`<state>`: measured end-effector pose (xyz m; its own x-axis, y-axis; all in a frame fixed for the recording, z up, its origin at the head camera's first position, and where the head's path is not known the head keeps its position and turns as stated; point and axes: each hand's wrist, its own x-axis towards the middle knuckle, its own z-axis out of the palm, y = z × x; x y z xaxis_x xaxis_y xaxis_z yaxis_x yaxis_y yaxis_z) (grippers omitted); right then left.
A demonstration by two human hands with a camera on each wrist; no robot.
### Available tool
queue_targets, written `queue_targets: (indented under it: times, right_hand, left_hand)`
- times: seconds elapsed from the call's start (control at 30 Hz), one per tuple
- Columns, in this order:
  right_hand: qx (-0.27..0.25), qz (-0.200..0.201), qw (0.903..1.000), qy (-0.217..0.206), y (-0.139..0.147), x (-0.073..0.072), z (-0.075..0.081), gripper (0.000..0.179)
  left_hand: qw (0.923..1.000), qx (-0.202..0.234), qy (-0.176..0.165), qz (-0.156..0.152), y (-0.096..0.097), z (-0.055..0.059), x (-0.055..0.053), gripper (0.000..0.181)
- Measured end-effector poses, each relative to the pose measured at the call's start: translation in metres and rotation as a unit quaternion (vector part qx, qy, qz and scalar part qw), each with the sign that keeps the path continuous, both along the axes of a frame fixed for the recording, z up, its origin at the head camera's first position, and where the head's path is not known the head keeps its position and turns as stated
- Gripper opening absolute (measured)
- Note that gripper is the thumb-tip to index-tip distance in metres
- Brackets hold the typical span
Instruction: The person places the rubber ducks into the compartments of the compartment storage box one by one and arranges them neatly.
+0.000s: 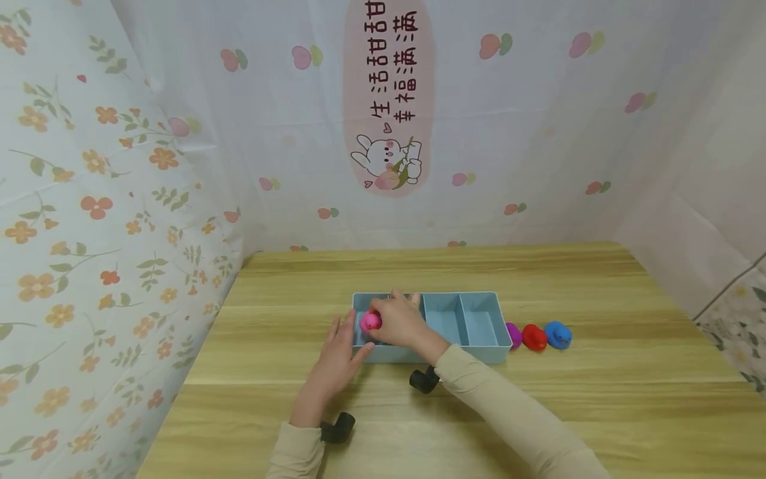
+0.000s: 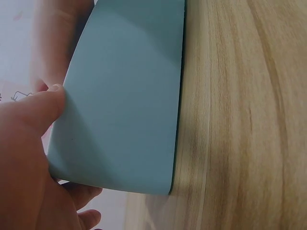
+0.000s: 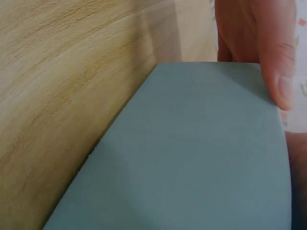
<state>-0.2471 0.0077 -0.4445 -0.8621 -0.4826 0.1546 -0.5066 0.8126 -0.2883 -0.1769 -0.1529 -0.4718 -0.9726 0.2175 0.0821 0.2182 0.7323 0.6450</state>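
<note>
A light blue divided box (image 1: pixel 437 354) stands on the table, its long side facing me. My left hand (image 1: pixel 335 362) holds the box's left end. In the left wrist view its thumb (image 2: pixel 50 98) lies on the near rim, with other fingers round the end wall. Over the leftmost compartment, my right hand (image 1: pixel 402 322) pinches a pink rubber duck (image 1: pixel 370 322). Whether the duck touches the box floor I cannot tell. The right wrist view shows mostly the box's outer wall (image 3: pixel 192 153) and hides the duck. My right hand partly covers the second compartment.
Beside the box's right end sit a purple duck (image 1: pixel 514 335), partly hidden by the box, a red duck (image 1: pixel 534 338) and a blue duck (image 1: pixel 558 334). A printed cloth (image 1: pixel 287 146) hangs behind the wooden table (image 1: pixel 598 412) and along its sides.
</note>
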Motion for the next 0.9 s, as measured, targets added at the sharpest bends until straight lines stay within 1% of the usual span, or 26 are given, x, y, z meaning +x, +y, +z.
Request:
queue_targets:
  times: [0.13,0.23,0.43,0.6,0.9]
  right_hand:
    - [0.019,-0.005,0.9998,0.007,-0.004,-0.003,-0.006,0.029]
    - [0.023,-0.015,0.9996,0.003,-0.007,-0.004,-0.007,0.028]
    - [0.026,-0.034,0.9988,-0.024,-0.012,-0.005,-0.006,0.028]
    - [0.043,-0.047,0.9972,-0.038,-0.016,-0.007,-0.004,0.027]
    - [0.077,-0.049,0.9946,-0.049,-0.02,-0.005,-0.003,0.033]
  left_hand:
    - [1.0,-0.001,0.002,0.001,0.001,0.0,0.0,0.077]
    - [1.0,-0.002,0.002,0.001,0.001,0.0,-0.001,0.077]
    - [1.0,-0.003,0.008,-0.001,0.0,-0.003,-0.003,0.076]
    - [0.9999,-0.006,0.011,-0.005,0.0,-0.004,-0.004,0.076]
    - [0.9999,-0.004,0.012,-0.004,0.0,-0.003,-0.002,0.075]
